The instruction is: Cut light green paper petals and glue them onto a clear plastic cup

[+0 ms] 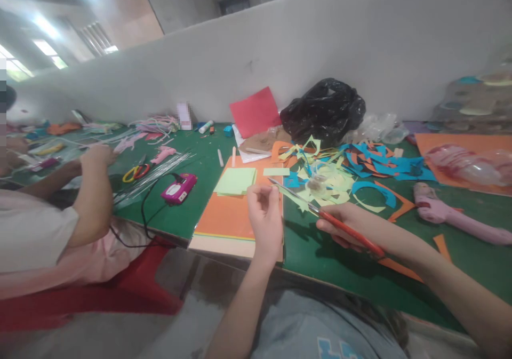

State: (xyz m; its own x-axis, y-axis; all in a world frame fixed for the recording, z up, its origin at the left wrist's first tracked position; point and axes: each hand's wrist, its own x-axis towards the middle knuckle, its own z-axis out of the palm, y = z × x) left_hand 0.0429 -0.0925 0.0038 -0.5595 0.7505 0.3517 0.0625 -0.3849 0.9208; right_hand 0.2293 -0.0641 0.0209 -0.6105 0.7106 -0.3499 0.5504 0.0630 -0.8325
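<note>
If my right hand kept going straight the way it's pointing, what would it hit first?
Probably your left hand: the red-handled scissors in your right hand point toward it, though depth is unclear.

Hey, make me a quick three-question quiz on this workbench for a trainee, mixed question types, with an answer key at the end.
1. Which of the person's hands holds the red-handled metal scissors?
2. True or false: the stack of flat pale green paper lies on top of the flat orange paper sheet.
3. Fill in the blank: behind the heap of cut yellow-green, blue and orange paper scraps sits a crumpled black plastic ____.

Key:
1. The right hand.
2. True.
3. Bag.
</note>
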